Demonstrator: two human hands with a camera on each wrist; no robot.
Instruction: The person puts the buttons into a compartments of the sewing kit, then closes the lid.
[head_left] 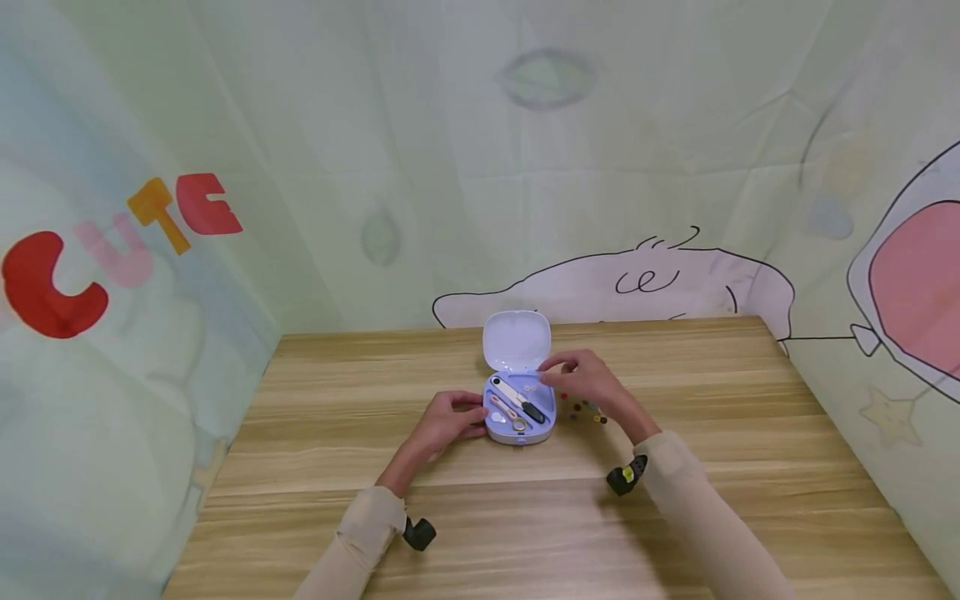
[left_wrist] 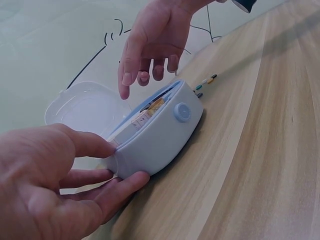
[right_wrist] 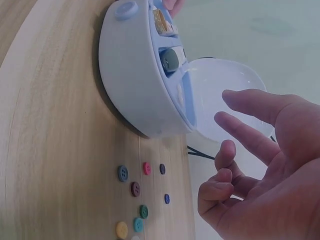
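Observation:
A pale blue-white sewing box (head_left: pixel 517 435) stands on the table with its lid (head_left: pixel 516 340) raised at the back. Inside its tray lie a white tool with a black end (head_left: pixel 532 412), a slim pinkish tool (head_left: pixel 504 406) and a small gold ring-shaped piece (head_left: pixel 519 424). My left hand (head_left: pixel 446 423) touches the box's left side, its thumb at the rim and its fingers, fairly straight, against the wall. Over the tray's back right corner hovers my right hand (head_left: pixel 585 379); in the right wrist view its thumb and forefinger are apart with nothing between them.
Several loose coloured buttons (right_wrist: pixel 135 189) lie on the wooden table (head_left: pixel 337 383) to the right of the box, under my right hand. A printed curtain (head_left: pixel 375 167) hangs close behind the table's back edge, and another stretch runs along the left.

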